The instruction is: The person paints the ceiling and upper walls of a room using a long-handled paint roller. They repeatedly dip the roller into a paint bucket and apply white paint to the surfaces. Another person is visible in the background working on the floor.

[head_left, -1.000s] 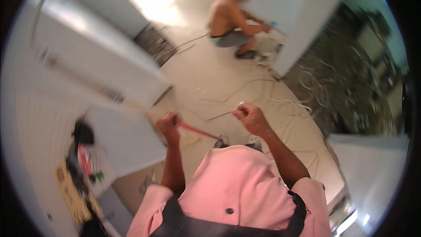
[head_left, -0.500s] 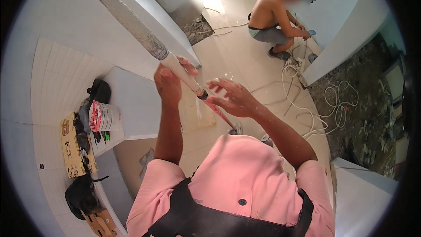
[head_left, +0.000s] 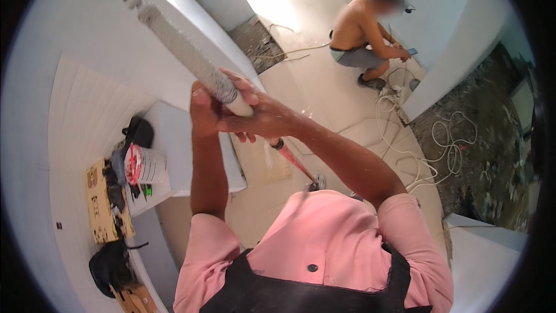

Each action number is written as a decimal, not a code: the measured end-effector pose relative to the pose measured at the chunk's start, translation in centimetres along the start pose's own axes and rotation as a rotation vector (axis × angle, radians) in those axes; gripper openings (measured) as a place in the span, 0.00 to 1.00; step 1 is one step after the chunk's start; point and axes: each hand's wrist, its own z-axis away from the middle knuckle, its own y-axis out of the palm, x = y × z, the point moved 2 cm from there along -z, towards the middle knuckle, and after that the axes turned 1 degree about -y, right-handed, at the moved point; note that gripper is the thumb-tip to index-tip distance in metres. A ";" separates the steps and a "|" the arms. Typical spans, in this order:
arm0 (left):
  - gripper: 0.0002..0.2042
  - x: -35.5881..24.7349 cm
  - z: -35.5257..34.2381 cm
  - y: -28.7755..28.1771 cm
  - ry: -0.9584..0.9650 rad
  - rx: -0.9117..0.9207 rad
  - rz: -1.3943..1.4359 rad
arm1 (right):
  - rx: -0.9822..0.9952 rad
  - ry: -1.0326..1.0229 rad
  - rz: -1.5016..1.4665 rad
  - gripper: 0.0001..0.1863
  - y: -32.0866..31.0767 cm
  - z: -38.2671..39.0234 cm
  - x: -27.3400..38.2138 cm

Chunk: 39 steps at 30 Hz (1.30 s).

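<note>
A long pole (head_left: 188,55) slants from the floor near my feet up to the far left. Its upper length is caked in whitish paint or plaster; the lower length is red with a dark collar. My left hand (head_left: 204,107) wraps the pole just below the caked part. Right beside it, my right hand (head_left: 263,115) has its fingers closed round the pole, the two hands touching or nearly so. Parts of the fingers are hidden behind the pole and each other. The pole's top end is blurred against the pale wall.
On the left, a white shelf (head_left: 176,159) adjoins a clear tub (head_left: 147,165) with a red rim, a black cap and a black bag (head_left: 110,266). A person (head_left: 362,37) squats ahead holding a phone. Loose cables (head_left: 452,139) lie on the floor and dirt at right.
My right hand has moved up and left from apart with spread fingers, and closed on the pole beside my left hand. The left hand has shifted slightly left and down.
</note>
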 end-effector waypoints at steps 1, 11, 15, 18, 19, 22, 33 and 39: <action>0.34 -0.2 -0.7 0.3 -0.033 0.037 0.102 | 0.011 0.016 -0.081 0.14 -0.2 -0.1 0.9; 0.15 -5.6 -5.5 4.4 -0.140 0.574 0.489 | 0.535 0.221 -0.463 0.09 1.0 -1.8 0.2; 0.18 -6.1 -6.5 5.4 -0.044 0.681 0.572 | 0.516 0.169 -0.477 0.09 1.3 -1.7 0.2; 0.20 -5.8 -6.0 5.3 0.002 0.659 0.518 | 0.503 0.179 -0.494 0.09 1.8 -1.3 0.6; 0.20 -5.8 -5.6 5.2 0.002 0.630 0.500 | 0.481 0.201 -0.494 0.09 1.8 -1.2 0.6; 0.21 -6.0 -5.0 5.4 0.038 0.523 0.423 | 0.339 0.181 -0.426 0.08 2.1 -0.9 0.4; 0.14 -3.1 -2.9 -1.0 -0.157 0.223 0.620 | -0.138 -0.109 0.663 0.17 1.7 -5.4 -7.4; 0.09 -2.5 -5.6 -1.3 -0.258 0.129 0.587 | -0.412 -0.119 0.795 0.20 -0.1 -5.7 -5.3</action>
